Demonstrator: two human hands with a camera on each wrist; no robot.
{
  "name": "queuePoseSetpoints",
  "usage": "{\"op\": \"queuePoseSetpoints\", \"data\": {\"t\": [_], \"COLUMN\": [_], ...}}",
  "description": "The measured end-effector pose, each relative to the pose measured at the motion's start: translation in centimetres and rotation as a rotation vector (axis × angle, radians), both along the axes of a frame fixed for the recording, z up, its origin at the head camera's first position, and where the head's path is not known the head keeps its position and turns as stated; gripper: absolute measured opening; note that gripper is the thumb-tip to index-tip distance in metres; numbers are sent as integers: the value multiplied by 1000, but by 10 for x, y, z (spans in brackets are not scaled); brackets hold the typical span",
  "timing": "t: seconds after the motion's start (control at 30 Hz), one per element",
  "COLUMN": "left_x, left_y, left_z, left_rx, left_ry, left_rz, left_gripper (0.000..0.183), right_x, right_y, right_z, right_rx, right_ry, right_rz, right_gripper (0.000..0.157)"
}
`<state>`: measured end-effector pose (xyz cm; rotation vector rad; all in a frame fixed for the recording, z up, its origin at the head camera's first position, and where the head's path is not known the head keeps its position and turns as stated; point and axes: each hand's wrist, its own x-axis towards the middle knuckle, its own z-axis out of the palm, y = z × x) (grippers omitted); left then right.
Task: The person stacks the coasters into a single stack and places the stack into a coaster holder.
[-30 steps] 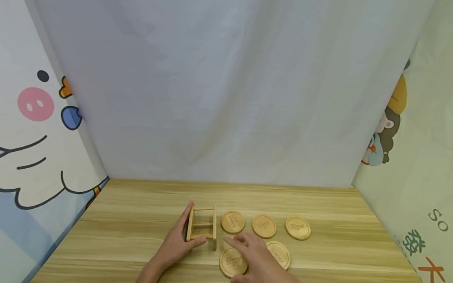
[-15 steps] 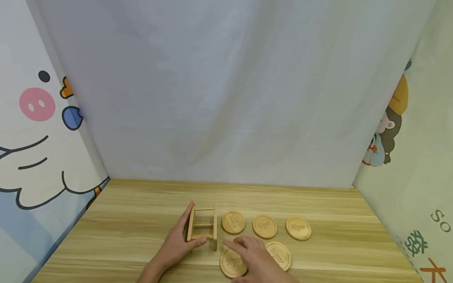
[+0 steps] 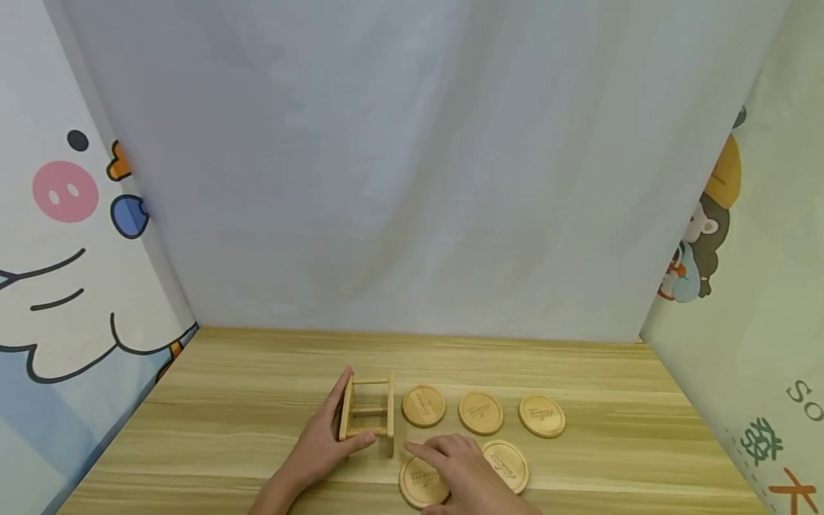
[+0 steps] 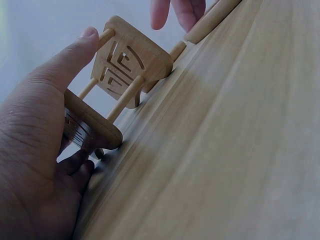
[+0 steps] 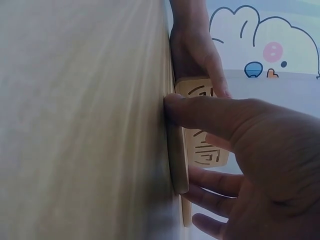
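Here's the broad wood-grain surface (image 3: 579, 372), and two hands on it: the left hand (image 3: 322, 443) has its fingers clasped round a railed rack (image 3: 369, 410); the right hand (image 3: 465, 468), the nearer, arches over a round coaster (image 3: 418, 486), thumb (image 5: 200, 111) at its rim; whether it's pinched, I can't tell! That coaster lies flat, near-right of the rack, no long axis.

Here's smooth wood on the rack (image 3: 369, 410), satin-looking, its end panels carved; smooth wood again on the coasters (image 3: 481, 413) to its right, with a light sheen on the rims; beneath them, the tabletop (image 3: 257, 400) shows streaky wood grain and a soft shine; at the far side hangs matt cloth (image 3: 412, 179), lightly creased; left and right, printed sheets (image 3: 71, 265) look matt too.
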<state>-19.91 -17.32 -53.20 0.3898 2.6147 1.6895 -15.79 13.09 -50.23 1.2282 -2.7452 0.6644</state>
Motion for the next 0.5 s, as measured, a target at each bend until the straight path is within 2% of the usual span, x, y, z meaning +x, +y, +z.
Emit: {"op": "queuePoseSetpoints", "data": {"t": [0.33, 0.5], "left_x": [0, 0], "left_y": [1, 0], "left_z": [0, 0], "left_rx": [17, 18], "left_ry": [-17, -16], "left_rz": [-5, 1], "left_gripper": [117, 117], "right_x": [0, 2], "right_y": [3, 3], "right_z": [0, 2], "right_rx": [-14, -35], "right_ry": [105, 106], "right_rz": [24, 5], "right_gripper": [90, 89]}}
